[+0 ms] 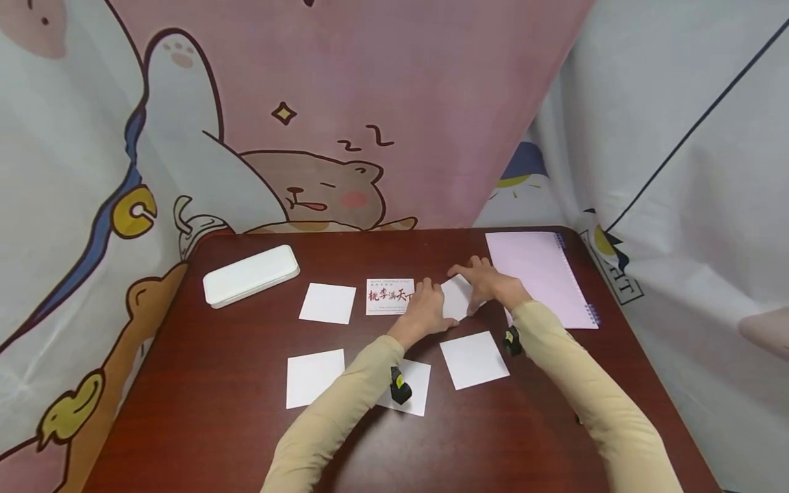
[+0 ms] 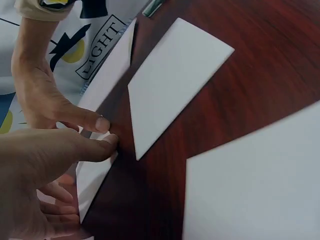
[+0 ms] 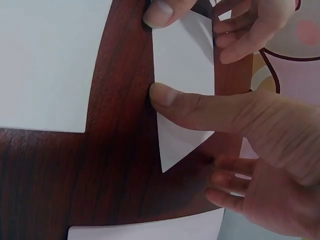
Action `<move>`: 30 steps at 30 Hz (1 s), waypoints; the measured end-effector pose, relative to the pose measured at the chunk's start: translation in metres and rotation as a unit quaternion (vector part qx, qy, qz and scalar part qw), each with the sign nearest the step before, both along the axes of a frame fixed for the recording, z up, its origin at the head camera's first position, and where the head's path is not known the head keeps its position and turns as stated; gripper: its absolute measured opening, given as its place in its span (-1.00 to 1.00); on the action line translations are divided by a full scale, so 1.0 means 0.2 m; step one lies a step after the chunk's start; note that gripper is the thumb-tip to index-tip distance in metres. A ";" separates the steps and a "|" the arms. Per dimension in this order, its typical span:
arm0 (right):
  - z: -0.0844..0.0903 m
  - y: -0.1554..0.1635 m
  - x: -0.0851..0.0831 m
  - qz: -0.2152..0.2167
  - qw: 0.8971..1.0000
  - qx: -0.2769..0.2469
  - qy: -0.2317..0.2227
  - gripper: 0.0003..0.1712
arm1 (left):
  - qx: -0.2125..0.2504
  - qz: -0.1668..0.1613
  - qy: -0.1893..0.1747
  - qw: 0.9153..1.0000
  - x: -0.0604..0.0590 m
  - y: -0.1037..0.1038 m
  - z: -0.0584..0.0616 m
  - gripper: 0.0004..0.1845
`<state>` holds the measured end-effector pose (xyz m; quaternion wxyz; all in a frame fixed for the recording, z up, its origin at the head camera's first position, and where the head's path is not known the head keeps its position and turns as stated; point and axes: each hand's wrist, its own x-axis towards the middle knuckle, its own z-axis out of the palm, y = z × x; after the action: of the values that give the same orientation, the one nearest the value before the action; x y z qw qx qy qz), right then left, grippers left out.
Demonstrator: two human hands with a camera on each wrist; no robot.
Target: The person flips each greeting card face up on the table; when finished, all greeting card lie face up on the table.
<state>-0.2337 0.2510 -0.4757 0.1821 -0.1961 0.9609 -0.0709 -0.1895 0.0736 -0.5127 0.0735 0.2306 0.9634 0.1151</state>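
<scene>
A white square card (image 1: pixel 455 299) lies at a slant between both hands at the back right of the table. My left hand (image 1: pixel 424 309) holds its left part, thumb at the near edge and fingers towards the far side. From the right, my right hand (image 1: pixel 490 284) spans the same card, its thumb (image 3: pixel 167 97) over the near edge and its fingers beyond the far one. The two thumbs lie close together in the left wrist view. Beside the left hand is a card printed with red characters (image 1: pixel 388 298), its right end hidden behind that hand.
More white cards lie around: one left of the printed card (image 1: pixel 328 303), one at front left (image 1: pixel 313 376), one partly under the left forearm (image 1: pixel 414 387), one at front right (image 1: pixel 474 360). A white case (image 1: pixel 251 276) sits back left, a pink spiral notebook (image 1: pixel 539 277) back right.
</scene>
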 end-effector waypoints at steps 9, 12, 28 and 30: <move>-0.04 0.01 -0.01 -0.013 1.000 -0.001 0.006 0.06 | -0.042 0.033 0.002 0.999 -0.02 0.04 0.01 0.03; -0.03 0.03 0.00 -0.009 0.999 -0.032 0.026 0.00 | -0.021 0.024 0.010 0.999 -0.04 0.03 0.01 0.01; 0.06 0.13 0.16 0.062 0.947 -0.187 0.254 -0.88 | 0.194 -0.068 0.108 0.973 -0.08 -0.14 0.14 -0.81; 0.03 0.12 0.19 0.068 0.949 -0.186 0.243 -0.88 | 0.181 -0.078 0.103 0.975 -0.05 -0.16 0.12 -0.81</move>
<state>-0.1963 0.2751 -0.4697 -0.0925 -0.3029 0.9301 -0.1862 -0.1999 0.0419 -0.4892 -0.0609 0.3251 0.9079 0.2574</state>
